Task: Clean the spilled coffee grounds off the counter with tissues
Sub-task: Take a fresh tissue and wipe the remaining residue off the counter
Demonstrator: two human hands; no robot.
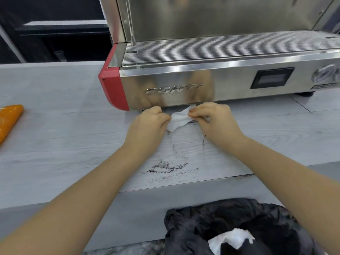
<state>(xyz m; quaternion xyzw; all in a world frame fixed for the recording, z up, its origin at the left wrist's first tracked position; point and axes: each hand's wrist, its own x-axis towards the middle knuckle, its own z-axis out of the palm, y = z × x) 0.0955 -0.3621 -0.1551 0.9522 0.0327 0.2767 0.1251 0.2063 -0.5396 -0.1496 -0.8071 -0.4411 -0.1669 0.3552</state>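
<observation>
A white tissue [178, 120] is stretched between both hands just in front of the espresso machine's base. My left hand [147, 126] pinches its left end and my right hand [213, 118] pinches its right end. Dark coffee grounds [166, 166] lie smeared in curved streaks on the pale grey wood-grain counter [73, 144], nearer to me than the hands. A thin dark streak of grounds [203, 139] runs beside my right wrist.
A steel espresso machine [202, 80] with a red corner stands at the back of the counter. A bin lined with a black bag [230, 223] sits below the counter's near edge and holds a used white tissue [231, 238]. An orange packet [9, 118] lies far left.
</observation>
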